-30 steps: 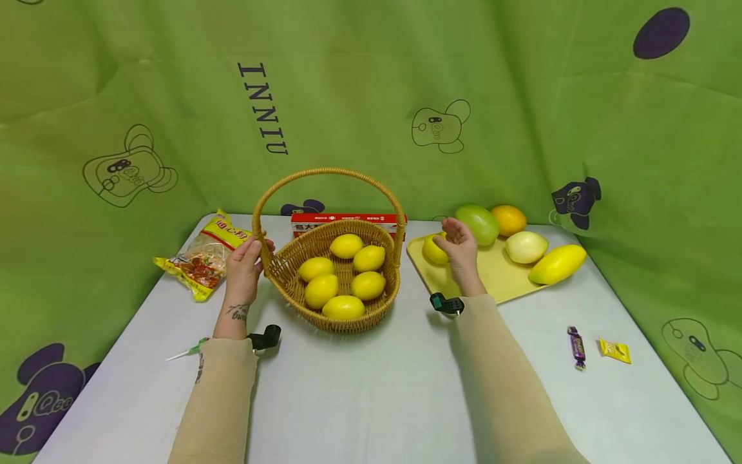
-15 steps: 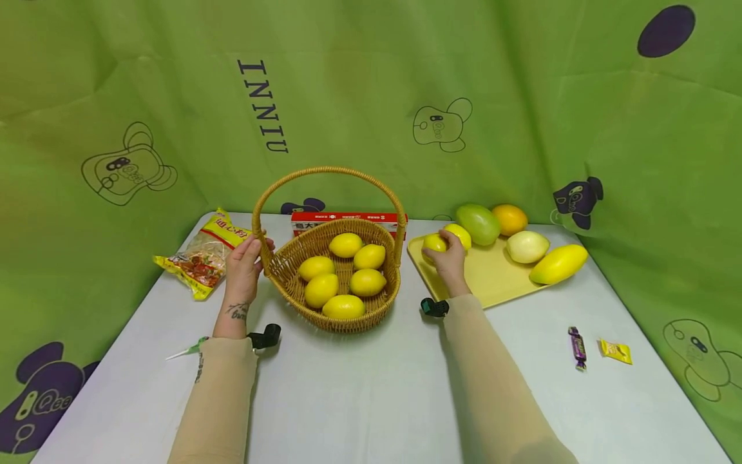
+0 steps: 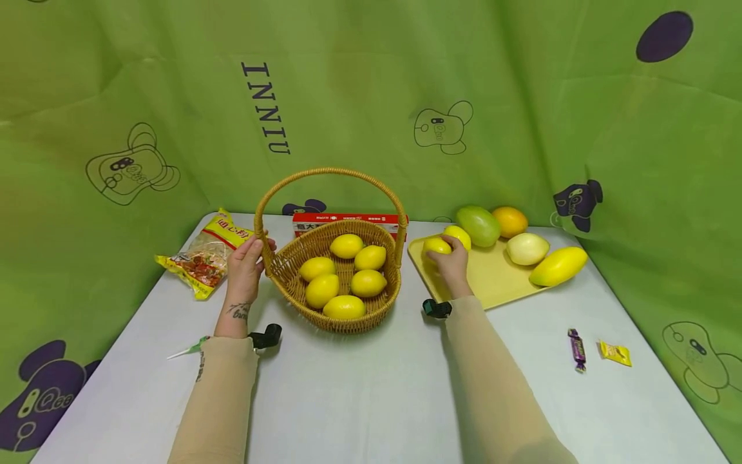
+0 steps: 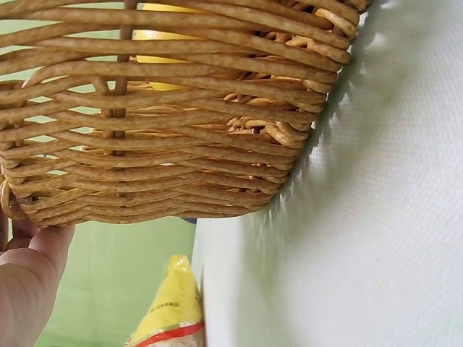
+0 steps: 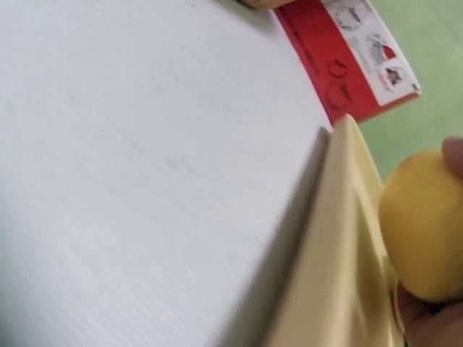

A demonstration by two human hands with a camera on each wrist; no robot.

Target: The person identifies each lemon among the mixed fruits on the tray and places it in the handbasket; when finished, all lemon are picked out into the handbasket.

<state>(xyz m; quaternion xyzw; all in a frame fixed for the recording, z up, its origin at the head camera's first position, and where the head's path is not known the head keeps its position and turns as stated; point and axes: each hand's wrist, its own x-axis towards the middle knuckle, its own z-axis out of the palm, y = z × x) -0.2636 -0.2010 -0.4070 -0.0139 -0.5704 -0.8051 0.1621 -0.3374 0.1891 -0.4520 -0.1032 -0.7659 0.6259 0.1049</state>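
Note:
My left hand [image 3: 246, 267] pinches the base of the handle on a wicker basket [image 3: 278, 264], at its left side. Several yellow lemons [image 3: 344, 308] lie inside it. In the left wrist view the woven side [image 4: 159, 170] fills the upper left, with my fingers at its rim. Over the left end of a pale yellow tray [image 3: 493, 283], my right hand [image 3: 453, 265] grips a lemon [image 3: 437, 245] between thumb and fingers. The right wrist view shows this lemon [image 5: 419, 224] close beside the tray's edge. Another lemon [image 3: 458, 236] sits right behind it.
On the tray are a green mango [image 3: 478, 225], an orange fruit [image 3: 510, 222], a pale lemon [image 3: 527, 249] and a long yellow fruit [image 3: 559, 265]. A red box [image 3: 371, 219] stands behind the basket, a food bag [image 3: 205, 258] left. Two wrapped candies [image 3: 577, 350] lie front right.
My right hand has come down slightly left from an open pose over the tray and taken hold of the lemon. The lemon behind it now shows. My left hand and the basket stay put.

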